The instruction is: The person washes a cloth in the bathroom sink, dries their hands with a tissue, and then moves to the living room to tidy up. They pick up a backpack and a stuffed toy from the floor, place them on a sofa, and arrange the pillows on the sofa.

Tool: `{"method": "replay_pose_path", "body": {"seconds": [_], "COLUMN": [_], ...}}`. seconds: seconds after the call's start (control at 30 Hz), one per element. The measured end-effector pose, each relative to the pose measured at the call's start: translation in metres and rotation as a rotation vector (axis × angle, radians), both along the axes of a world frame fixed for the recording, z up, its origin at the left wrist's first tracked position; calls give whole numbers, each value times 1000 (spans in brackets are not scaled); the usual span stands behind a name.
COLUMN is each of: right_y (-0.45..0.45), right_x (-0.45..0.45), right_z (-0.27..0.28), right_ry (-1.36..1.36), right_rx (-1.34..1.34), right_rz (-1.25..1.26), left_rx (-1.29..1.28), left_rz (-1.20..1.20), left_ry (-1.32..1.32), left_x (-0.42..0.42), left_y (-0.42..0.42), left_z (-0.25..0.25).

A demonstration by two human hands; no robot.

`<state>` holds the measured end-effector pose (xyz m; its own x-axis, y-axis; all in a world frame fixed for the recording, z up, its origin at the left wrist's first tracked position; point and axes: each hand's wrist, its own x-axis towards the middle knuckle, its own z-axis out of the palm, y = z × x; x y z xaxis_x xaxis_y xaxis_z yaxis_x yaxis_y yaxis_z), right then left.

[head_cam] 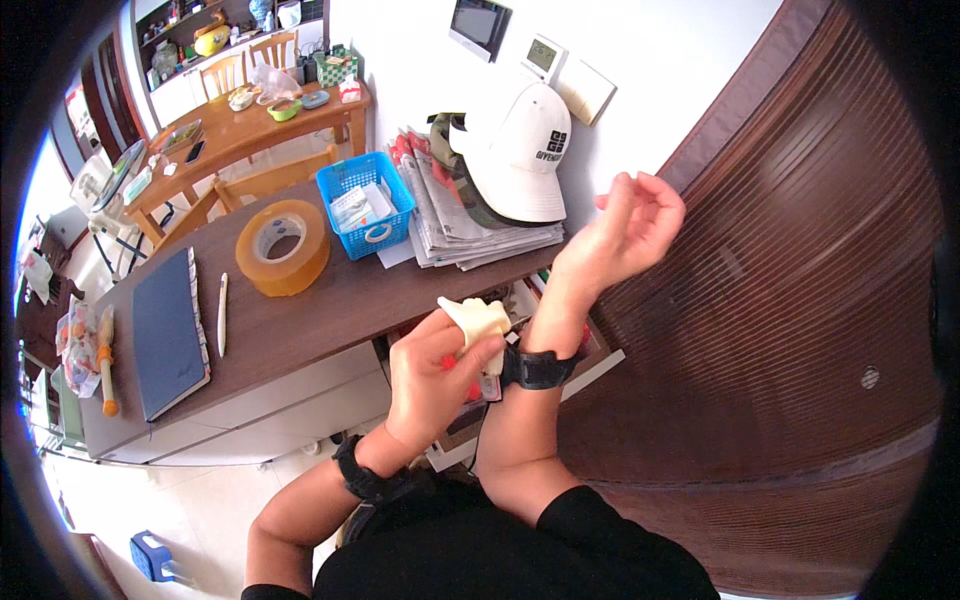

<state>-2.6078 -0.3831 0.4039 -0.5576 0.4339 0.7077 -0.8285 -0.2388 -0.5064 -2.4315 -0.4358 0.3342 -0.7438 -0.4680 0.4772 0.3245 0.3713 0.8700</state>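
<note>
My left hand (431,367) grips a crumpled pale yellow cloth (476,319) between thumb and fingers, close to the black strap (544,369) on my right wrist. My right hand (630,225) is raised beside the white cap (529,150), palm partly turned up. Its fingers curl loosely, with nothing visible in them. Below both hands a drawer (600,375) is pulled out of the desk. My hands and forearms hide most of its contents; some red items show. Another black strap (360,469) circles my left wrist.
On the dark desk (352,300) are a roll of tape (300,270), a blue basket (345,240), newspapers (480,251), a white pen (222,315), a blue notebook (169,337) and a brush (107,367). A brown ribbed door (772,322) stands right. Behind is a wooden table (240,142).
</note>
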Motion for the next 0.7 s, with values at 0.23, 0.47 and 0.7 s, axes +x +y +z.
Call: {"method": "replay_pose_path", "body": {"seconds": [0.23,0.47,0.7], "right_y": [21,25,34], "right_x": [-15,-8,-18], "right_z": [-5,3,4], "right_ry": [-187,-102,-157], "right_rx": [-196,-144,-212], "right_rz": [13,-86,-46], "left_rx": [137,588,254], "left_rz": [-56,-287,-494], "left_ry": [-24,-332,-418], "left_x": [2,-3,8], "left_y": [6,8,7], "left_z": [-8,-33,-38]}}
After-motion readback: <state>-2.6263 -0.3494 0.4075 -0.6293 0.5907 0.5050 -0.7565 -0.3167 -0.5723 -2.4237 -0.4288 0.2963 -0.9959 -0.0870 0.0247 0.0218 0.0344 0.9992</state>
